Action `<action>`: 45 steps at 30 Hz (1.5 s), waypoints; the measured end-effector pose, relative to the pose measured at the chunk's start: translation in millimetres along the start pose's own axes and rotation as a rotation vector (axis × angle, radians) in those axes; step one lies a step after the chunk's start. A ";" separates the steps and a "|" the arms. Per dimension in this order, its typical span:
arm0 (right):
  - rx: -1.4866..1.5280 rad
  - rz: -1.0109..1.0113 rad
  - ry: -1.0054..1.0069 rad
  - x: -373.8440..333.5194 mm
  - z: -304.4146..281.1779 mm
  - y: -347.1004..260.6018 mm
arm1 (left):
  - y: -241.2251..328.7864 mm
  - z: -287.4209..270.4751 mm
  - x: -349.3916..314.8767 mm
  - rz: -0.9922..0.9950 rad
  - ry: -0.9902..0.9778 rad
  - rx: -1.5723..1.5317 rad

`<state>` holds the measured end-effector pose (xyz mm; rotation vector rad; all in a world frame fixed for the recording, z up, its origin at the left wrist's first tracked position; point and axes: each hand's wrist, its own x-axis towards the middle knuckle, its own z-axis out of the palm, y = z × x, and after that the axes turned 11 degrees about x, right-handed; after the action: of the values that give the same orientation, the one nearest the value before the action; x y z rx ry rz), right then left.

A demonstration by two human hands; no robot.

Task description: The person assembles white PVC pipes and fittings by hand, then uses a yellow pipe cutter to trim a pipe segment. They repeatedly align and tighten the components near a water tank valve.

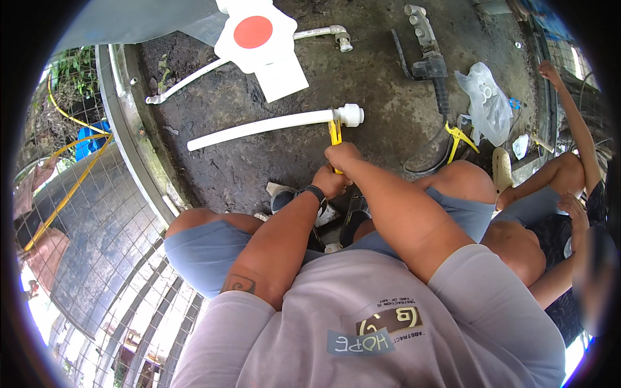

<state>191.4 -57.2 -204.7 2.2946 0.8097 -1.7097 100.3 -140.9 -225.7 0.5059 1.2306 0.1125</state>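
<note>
My right hand [341, 155] is closed around a narrow yellow hand tool [336, 132], and my left hand [330, 182] grips it just below. The tool's thin dark end meets a long white plastic pipe [259, 126] near its right end. Its exact kind is hard to make out, as the hands cover the lower part. The pipe lies across the ground in front of me, slightly curved in this view. A ribbed white coupling [352, 115] sits on the pipe's right end, just beyond the tool.
Farther off lies a white pipe with an elbow [323, 31], partly behind a white shape with a red disc [253, 32]. To the right are a corded power tool [430, 68], yellow cutters [459, 139] and a plastic bag [486, 103]. A person [543, 207] sits beside me. Wire fencing [97, 220] runs along the left.
</note>
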 end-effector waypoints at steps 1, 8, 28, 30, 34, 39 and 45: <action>-0.046 0.013 -0.023 -3.7 -1.0 -2.2 | 0.3 0.4 -0.6 -0.009 0.021 -0.002; 0.022 0.034 -0.003 1.2 -2.4 -4.2 | 19.6 2.7 -15.6 -0.024 0.082 0.010; -0.017 -0.547 0.053 -26.4 -58.4 0.2 | 170.5 -70.6 -146.7 0.598 0.959 1.472; -0.018 -0.663 0.007 -45.7 -58.2 -5.2 | 181.2 -108.6 -146.8 0.586 0.813 1.487; 0.017 -0.801 -0.104 -72.3 -56.5 -23.5 | 194.8 -154.3 -143.5 0.496 0.272 1.201; 0.059 -0.837 -0.199 -69.2 -64.3 -19.7 | 194.0 -137.1 -149.7 0.456 0.121 0.904; 0.058 -0.753 -0.255 -76.8 -67.3 -21.1 | 188.2 -134.3 -159.7 0.501 0.159 0.863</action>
<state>221.7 -34.5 -107.5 1.8427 1.7232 -2.2558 -43.1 11.2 -38.0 1.5795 1.2498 0.0379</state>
